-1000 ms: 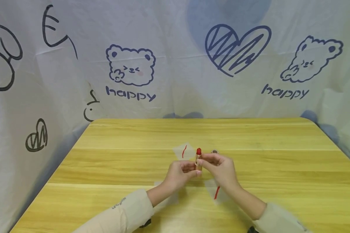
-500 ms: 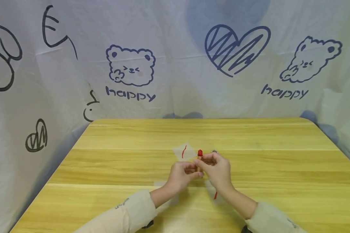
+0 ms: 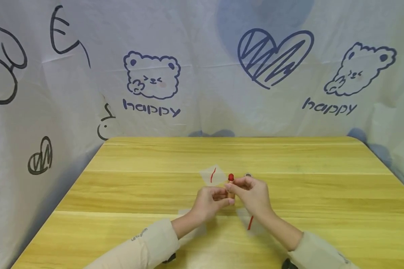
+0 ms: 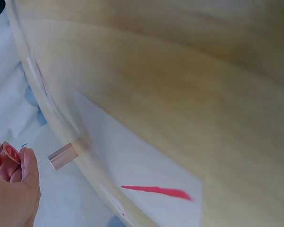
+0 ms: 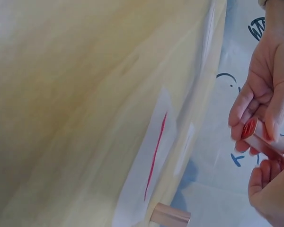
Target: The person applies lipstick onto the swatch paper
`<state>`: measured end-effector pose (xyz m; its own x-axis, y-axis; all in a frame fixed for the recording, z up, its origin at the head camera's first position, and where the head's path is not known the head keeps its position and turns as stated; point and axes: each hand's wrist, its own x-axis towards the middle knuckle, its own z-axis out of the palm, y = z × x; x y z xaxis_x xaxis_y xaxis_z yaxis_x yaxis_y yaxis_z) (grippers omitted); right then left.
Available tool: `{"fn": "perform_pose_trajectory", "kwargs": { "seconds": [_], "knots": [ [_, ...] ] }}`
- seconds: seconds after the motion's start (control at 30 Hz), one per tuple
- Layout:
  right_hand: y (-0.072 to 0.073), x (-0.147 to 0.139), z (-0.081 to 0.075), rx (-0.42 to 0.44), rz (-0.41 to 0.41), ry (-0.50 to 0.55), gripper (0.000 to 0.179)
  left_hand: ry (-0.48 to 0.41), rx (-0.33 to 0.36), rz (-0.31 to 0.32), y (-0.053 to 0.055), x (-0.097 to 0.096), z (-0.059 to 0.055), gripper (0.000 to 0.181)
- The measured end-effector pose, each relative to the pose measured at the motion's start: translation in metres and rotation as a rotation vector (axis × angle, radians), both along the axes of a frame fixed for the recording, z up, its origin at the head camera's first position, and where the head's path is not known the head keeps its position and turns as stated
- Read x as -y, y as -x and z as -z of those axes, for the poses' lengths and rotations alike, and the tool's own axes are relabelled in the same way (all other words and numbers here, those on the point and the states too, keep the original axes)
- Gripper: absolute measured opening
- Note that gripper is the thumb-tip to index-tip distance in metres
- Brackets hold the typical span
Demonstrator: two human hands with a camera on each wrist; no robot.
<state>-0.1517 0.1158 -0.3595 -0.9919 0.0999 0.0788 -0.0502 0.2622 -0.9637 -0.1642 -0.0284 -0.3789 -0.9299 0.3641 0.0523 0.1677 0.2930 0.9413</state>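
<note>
An uncapped lipstick [image 3: 230, 178] with a red tip and a rose-gold tube stands upright between the two hands, above the middle of the table. The left hand [image 3: 205, 203] grips the lower part of the tube between thumb and fingers. Higher up, the right hand [image 3: 256, 196] pinches the tube just under the red tip. The underside of the lipstick [image 5: 249, 127], with a red square on it, shows in the right wrist view. Behind the right hand the lipstick's cap [image 3: 248, 175] stands on the table; its rose-gold side [image 4: 63, 156] shows in the left wrist view.
White paper [image 3: 205, 177] with a thin red stroke lies behind the left hand on the wooden table [image 3: 138, 157]. Another paper [image 3: 243, 216] with a thicker stroke is partly under the right forearm. A third paper [image 3: 198, 231] is partly covered by the left forearm.
The lipstick has shifted slightly down and toward the right. The right hand moved a little left, then partly back right, with its thumb now farther left across the tube. The left hand barely moved.
</note>
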Motion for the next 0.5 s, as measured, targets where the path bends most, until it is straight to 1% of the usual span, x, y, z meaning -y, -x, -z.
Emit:
{"fn": "perform_pose_trajectory", "kwargs": {
  "seconds": [0.13,0.3,0.5],
  "knots": [
    [0.0,-0.003,0.0,0.001,-0.039,-0.027,0.019,0.005,0.0,0.016,-0.001,0.001,0.0,0.024],
    [0.0,-0.007,0.0,-0.015,-0.092,-0.022,0.021,-0.01,-0.003,0.035,-0.001,0.003,0.001,0.024],
    [0.004,-0.012,0.001,-0.047,-0.178,-0.031,0.018,0.001,0.003,0.046,0.0,0.004,0.0,0.024]
  ]
}}
